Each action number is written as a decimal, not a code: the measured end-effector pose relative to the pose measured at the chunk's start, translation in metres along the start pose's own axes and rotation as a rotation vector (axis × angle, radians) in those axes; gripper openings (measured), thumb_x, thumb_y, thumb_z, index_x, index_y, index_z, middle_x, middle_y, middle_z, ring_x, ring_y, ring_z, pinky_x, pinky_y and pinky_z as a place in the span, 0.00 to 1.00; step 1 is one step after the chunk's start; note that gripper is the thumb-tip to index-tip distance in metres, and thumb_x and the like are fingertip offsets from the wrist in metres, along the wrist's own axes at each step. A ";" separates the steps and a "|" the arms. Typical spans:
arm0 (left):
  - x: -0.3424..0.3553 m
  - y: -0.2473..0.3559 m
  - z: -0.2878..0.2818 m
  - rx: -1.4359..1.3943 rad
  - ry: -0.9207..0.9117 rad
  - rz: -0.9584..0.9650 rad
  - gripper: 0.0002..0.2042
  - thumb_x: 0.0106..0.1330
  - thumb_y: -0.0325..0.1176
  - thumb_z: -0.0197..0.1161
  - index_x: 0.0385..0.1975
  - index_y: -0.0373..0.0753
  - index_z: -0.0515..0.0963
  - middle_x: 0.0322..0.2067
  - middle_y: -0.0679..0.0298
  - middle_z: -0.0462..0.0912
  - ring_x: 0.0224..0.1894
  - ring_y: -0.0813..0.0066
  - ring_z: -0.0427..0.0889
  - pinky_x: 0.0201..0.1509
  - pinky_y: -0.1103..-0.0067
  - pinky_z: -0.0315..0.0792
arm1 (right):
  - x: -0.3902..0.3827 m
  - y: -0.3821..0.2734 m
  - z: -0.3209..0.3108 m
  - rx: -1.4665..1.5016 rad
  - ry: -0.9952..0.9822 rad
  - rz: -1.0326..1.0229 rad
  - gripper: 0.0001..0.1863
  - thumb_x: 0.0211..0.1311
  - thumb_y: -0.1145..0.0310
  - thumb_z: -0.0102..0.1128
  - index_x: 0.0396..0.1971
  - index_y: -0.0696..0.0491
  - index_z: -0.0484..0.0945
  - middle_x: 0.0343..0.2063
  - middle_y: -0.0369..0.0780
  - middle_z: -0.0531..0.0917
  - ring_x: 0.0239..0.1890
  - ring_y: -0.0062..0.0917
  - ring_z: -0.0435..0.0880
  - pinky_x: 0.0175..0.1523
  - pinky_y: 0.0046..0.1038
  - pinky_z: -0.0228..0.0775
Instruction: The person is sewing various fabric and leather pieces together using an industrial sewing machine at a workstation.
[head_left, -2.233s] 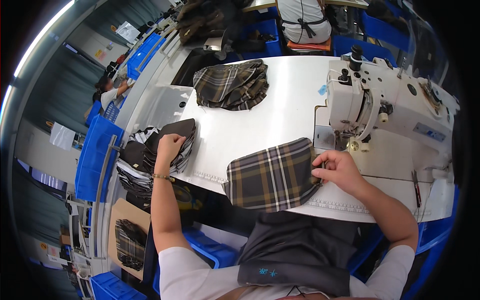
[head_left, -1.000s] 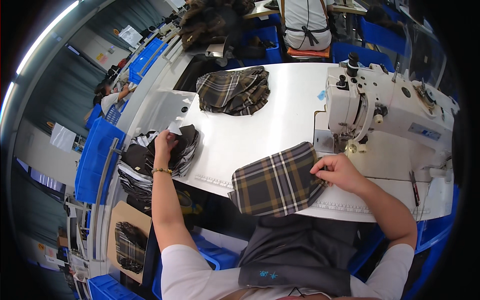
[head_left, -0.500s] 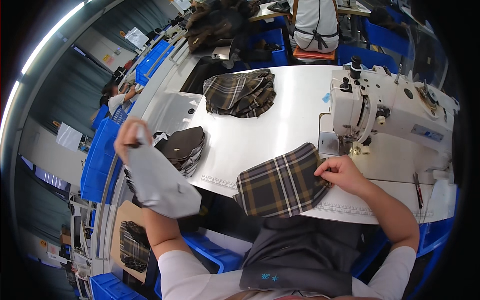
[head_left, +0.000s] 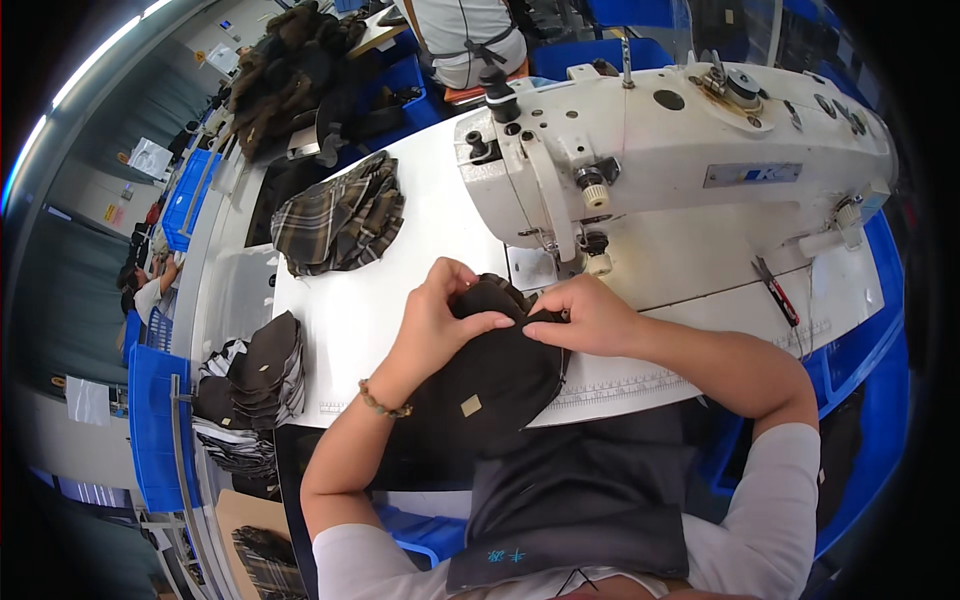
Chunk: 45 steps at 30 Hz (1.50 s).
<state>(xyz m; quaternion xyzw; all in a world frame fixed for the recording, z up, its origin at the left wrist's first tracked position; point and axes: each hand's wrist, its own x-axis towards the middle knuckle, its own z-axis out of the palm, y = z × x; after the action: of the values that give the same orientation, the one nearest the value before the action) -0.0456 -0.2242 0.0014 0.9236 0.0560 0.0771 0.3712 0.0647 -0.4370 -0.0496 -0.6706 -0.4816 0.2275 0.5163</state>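
A dark fabric piece (head_left: 480, 365) with a small pale tag lies over the table's front edge, just in front of the sewing machine (head_left: 640, 150). A strip of plaid cloth (head_left: 517, 290) shows at its far edge; how much plaid lies beneath is hidden. My left hand (head_left: 440, 312) grips the far left edge of the dark piece, thumb stretched across its top. Close beside it, my right hand (head_left: 588, 316) pinches the same piece at its far right edge. Both hands are just short of the needle area.
A stack of plaid pieces (head_left: 340, 215) sits at the back left of the white table (head_left: 420, 190). Dark cut pieces (head_left: 265, 365) are piled at the left edge. Red-handled snips (head_left: 778, 293) lie to the right. Blue bins (head_left: 160, 430) stand around.
My left hand has brought a pale-backed piece from the left onto the plaid piece, and its dark side now shows. My right hand has closed in beside it. The view has shifted right.
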 end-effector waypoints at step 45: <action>0.015 -0.018 0.019 -0.732 -0.464 -0.144 0.08 0.58 0.22 0.74 0.22 0.32 0.79 0.27 0.69 0.83 0.28 0.89 0.75 0.32 0.88 0.69 | -0.020 -0.014 -0.024 -0.036 0.066 0.143 0.10 0.53 0.66 0.75 0.24 0.55 0.82 0.32 0.36 0.85 0.34 0.24 0.83 0.42 0.25 0.74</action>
<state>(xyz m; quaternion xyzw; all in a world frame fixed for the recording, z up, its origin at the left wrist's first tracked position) -0.0286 -0.2215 -0.0227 0.7177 0.0043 -0.1435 0.6813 0.0696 -0.4660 -0.0323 -0.7195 -0.4192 0.2333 0.5022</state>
